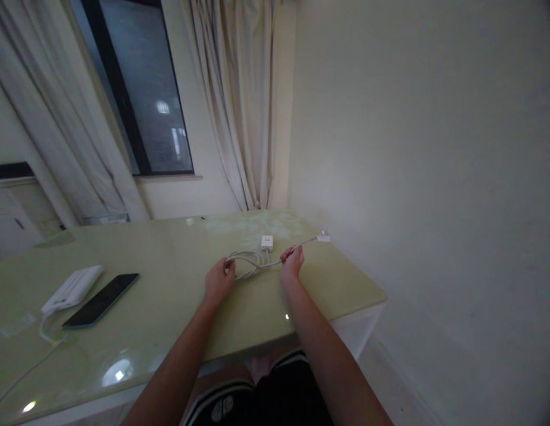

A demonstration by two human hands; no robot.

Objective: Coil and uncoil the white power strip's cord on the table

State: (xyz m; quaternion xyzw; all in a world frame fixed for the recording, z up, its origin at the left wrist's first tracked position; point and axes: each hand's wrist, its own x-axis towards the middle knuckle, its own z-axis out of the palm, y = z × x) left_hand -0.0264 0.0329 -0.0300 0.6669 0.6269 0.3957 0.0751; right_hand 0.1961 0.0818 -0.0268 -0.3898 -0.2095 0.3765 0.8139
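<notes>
A white cable [251, 262] lies in loose loops on the pale green table [177, 307]. My left hand [219, 280] is closed on the left end of the loops. My right hand [293, 263] pinches the cable further along, where it runs on to a small white plug [323, 238] near the wall. A white square charger block [267, 242] sits just behind the loops, between my hands.
A dark phone [102, 299] lies face up at the left, beside a white power bank or pack [73, 287] with a thin white wire [31, 367] trailing toward the table's front edge. Curtains and a dark window stand behind the table; a bare wall is on the right.
</notes>
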